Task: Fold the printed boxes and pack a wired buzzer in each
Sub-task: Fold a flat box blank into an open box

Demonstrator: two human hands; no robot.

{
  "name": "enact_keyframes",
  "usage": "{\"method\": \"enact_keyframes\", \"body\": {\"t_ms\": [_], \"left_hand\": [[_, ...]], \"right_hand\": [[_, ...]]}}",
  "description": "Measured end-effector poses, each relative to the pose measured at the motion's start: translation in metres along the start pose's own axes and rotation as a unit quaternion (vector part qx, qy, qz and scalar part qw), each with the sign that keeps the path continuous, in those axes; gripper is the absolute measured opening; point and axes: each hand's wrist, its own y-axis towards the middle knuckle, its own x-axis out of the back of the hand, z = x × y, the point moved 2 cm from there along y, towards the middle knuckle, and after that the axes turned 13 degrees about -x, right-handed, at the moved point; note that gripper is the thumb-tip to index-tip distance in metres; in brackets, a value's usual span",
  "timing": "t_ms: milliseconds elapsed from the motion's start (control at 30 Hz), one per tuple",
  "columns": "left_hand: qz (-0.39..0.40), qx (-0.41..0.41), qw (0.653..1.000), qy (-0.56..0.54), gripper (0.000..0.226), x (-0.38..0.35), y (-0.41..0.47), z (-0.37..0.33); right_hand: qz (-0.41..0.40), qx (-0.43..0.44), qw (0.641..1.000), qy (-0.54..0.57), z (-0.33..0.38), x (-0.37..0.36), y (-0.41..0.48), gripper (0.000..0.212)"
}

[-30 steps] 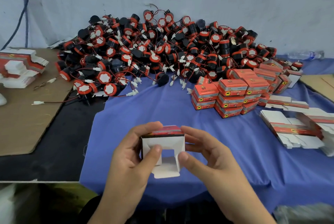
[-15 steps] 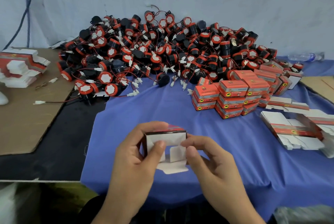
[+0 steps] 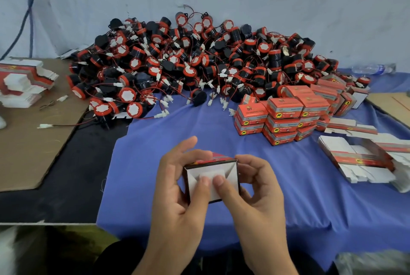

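Both hands grip the printed box [image 3: 230,171] between them. The left hand [image 3: 177,195] curls round its left side and the right hand [image 3: 257,190] round its right. Both thumbs [image 3: 203,182] press side by side on the white end flaps, which face the camera folded inward. The box is held just above the blue cloth [image 3: 177,132]. Beyond the box lies the heap of wired buzzers [image 3: 199,64]. Beyond it to the right stand stacked folded boxes [image 3: 284,117]. Right of the box lie flat box blanks [image 3: 355,157]. Far to its left, on a cardboard sheet [image 3: 26,148], sits another stack of blanks [image 3: 24,81].
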Motion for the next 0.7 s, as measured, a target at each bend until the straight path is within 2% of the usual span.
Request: {"method": "enact_keyframes", "body": {"t_ms": [133,233,300,400,433,500,567,700], "left_hand": [[-0.047,-0.007,0.999,0.012,0.051,-0.005,-0.001,0.003],[-0.075,0.013,0.997,-0.01,0.047,-0.006,0.0,0.005],[-0.105,0.029,0.994,-0.022,0.042,-0.003,0.001,0.009],[-0.132,0.054,0.988,-0.059,0.033,-0.001,0.0,0.015],[-0.126,0.057,0.989,-0.049,0.032,-0.001,0.0,0.015],[-0.095,0.071,0.993,-0.015,0.03,-0.003,-0.002,0.017],[-0.063,0.124,0.99,-0.024,0.024,-0.006,-0.003,0.016],[0.046,0.184,0.98,-0.053,0.028,0.003,0.002,0.019]], "right_hand": [[-0.05,0.017,0.999,-0.007,-0.007,-0.007,-0.004,0.044],[-0.062,0.026,0.998,0.013,-0.006,-0.009,-0.004,0.041],[-0.065,-0.022,0.997,0.043,-0.009,-0.009,-0.004,0.045],[-0.03,-0.157,0.979,0.123,-0.017,-0.013,-0.004,0.075],[-0.007,-0.18,0.968,0.174,-0.018,-0.015,-0.003,0.078],[0.02,-0.169,0.959,0.227,-0.014,-0.017,-0.001,0.072],[0.039,-0.143,0.962,0.23,-0.009,-0.017,0.002,0.075],[0.121,-0.108,0.966,0.2,-0.004,-0.01,0.01,0.099]]}}
